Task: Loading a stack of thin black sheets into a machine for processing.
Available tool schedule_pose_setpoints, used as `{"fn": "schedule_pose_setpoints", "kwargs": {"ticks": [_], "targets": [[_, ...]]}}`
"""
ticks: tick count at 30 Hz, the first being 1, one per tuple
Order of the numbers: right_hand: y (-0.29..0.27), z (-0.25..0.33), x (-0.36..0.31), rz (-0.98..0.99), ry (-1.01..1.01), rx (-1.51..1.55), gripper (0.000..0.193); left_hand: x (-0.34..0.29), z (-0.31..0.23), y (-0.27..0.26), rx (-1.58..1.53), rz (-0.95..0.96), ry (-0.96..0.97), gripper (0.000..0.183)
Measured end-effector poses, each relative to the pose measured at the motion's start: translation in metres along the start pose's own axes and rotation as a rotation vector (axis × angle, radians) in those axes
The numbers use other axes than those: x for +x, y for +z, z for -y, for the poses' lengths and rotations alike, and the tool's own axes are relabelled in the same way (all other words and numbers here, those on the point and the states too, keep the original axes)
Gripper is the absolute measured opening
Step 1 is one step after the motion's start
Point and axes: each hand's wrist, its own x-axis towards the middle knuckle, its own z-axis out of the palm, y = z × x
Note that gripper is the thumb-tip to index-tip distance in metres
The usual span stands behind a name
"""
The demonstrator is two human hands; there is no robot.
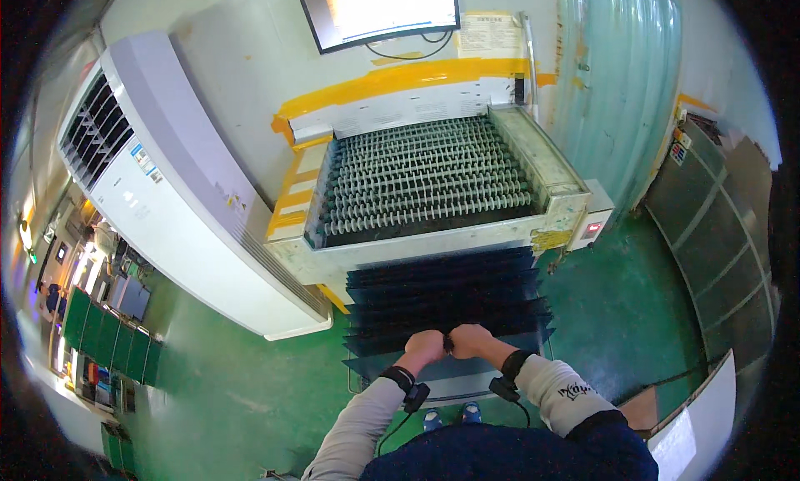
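My left hand [425,346] and my right hand [472,341] meet knuckle to knuckle in front of me, both with curled fingers. A small dark piece [448,344] shows between them, too small to name. They are above the near edge of a row of dark blue thin panels [442,285], which stand one behind another in a wire rack [475,389]. Whether my fingers touch the nearest panel cannot be made out. Beyond the panels is a roller conveyor [429,177] with many pale discs on its shafts.
A tall white air conditioner [192,198] stands at left. On the conveyor's right side is a control box [592,223] with a lit red switch. A monitor [379,14] hangs on the wall. Grey panels [717,223] and cardboard [704,414] lean at right. The floor [225,373] is green.
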Motion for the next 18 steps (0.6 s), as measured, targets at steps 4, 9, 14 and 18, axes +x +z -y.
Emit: {"fn": "schedule_pose_setpoints", "kwargs": {"ticks": [4,9,14,18], "targets": [[0.002,-0.001,0.000,-0.015,-0.003,0.024,0.028,0.005,0.003,0.004,0.022,0.000,0.016,0.027],[-0.003,0.002,-0.004,-0.018,0.019,0.028,0.028,-0.002,-0.003,-0.003,0.021,0.007,0.012,0.029],[-0.001,0.001,-0.004,-0.026,0.004,0.025,0.029,-0.007,-0.006,-0.008,0.042,0.005,0.004,0.029],[0.001,0.000,-0.001,-0.020,0.024,0.028,0.029,-0.009,-0.006,-0.010,0.049,0.018,0.017,0.028]]}}
